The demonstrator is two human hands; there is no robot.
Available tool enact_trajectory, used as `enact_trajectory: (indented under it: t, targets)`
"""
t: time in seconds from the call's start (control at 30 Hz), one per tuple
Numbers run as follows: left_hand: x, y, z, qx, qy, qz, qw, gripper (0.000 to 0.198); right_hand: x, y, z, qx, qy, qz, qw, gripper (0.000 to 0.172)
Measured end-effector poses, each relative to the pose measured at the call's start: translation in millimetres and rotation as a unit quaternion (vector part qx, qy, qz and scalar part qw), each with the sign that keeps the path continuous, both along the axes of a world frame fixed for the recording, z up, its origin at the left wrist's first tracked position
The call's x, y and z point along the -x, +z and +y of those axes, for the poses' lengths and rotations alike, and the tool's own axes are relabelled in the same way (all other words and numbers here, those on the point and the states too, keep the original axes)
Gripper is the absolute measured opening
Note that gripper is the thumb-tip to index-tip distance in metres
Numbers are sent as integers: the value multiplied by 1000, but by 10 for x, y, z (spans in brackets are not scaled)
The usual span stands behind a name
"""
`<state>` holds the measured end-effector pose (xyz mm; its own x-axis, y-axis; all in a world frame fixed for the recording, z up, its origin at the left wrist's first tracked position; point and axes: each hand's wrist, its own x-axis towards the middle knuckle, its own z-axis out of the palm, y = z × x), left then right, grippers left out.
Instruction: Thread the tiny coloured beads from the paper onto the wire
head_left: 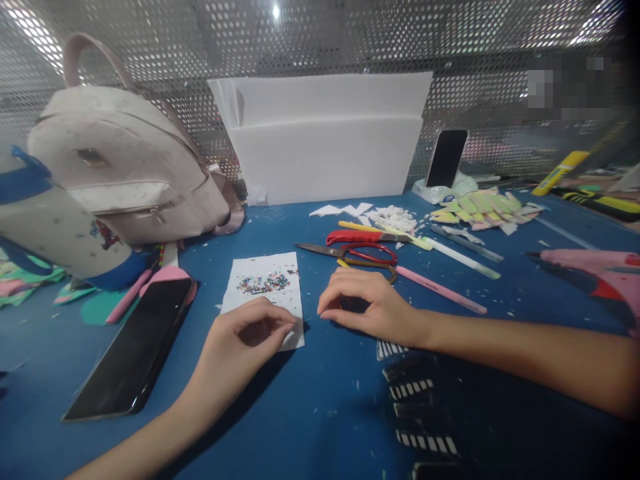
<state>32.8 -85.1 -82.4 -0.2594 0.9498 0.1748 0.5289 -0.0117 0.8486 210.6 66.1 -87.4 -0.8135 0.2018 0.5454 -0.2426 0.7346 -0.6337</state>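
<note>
My left hand (245, 340) rests on the near edge of a small white paper sheet (265, 283) that carries a scatter of tiny coloured beads (264, 283). Its thumb and forefinger are pinched together; what they pinch is too small to name. My right hand (367, 303) lies on the blue table (320, 400) just right of the sheet, fingers curled and pressed down, the tips close to the paper's right edge. Directly behind that hand lie red-handled scissors (360, 253).
A black phone (133, 347) lies at the left beside a pale backpack (125, 167). White foam boards (325, 140) stand at the back. Pens (440, 290), paper scraps (395, 217), coloured foam pieces (483, 207), an upright phone (447, 158) and a pink glue gun (595, 267) lie to the right.
</note>
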Motion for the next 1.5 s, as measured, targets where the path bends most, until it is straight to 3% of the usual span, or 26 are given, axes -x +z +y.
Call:
enact_trajectory:
  t: [0.6,1.17,1.5]
  targets:
    - [-79,50,-23,-4,-34,30,999,10,-3,-2,-49,-83,4,6,996,8]
    - [-62,33,-26,-35,7,40,999,9,0,-26,-39,-87,-16,-5,996,8]
    - [-51,44,-38,-67,-15,41,997,11,0,-19,-39,-83,-15,-18,996,8]
